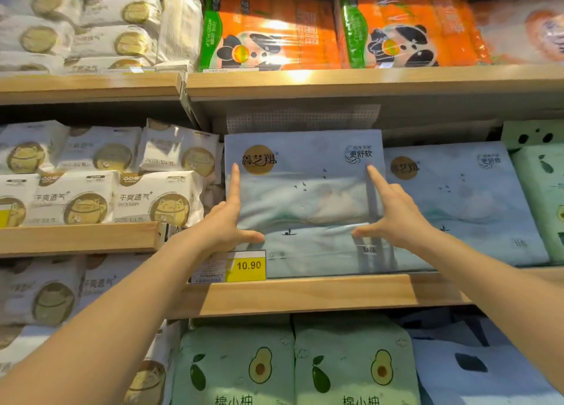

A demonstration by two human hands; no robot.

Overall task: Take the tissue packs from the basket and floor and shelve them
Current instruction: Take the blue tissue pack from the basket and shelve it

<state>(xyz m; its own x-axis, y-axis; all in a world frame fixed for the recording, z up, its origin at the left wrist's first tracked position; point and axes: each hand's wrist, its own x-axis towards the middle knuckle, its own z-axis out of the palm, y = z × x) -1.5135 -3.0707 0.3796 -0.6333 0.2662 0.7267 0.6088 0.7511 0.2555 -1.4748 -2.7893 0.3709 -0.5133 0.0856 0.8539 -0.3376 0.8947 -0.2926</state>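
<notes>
Risk: my left hand and right hand press flat-fingered against the blue tissue pack; uneven pushing could tip it off the shelf edge.

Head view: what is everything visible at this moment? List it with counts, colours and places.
blue tissue pack: one, pale blue, middle shelf, centre
second blue pack: one, pale blue, right of it
orange panda packs: two, orange, top shelf
white cat packs: many, white and gold, left shelves
avocado packs: two, green, bottom shelf
price tag: one, yellow, shelf edge, lower left of the first pack
left hand: one, fingers straight, on the pack's left edge
right hand: one, fingers straight, on its right edge
</notes>
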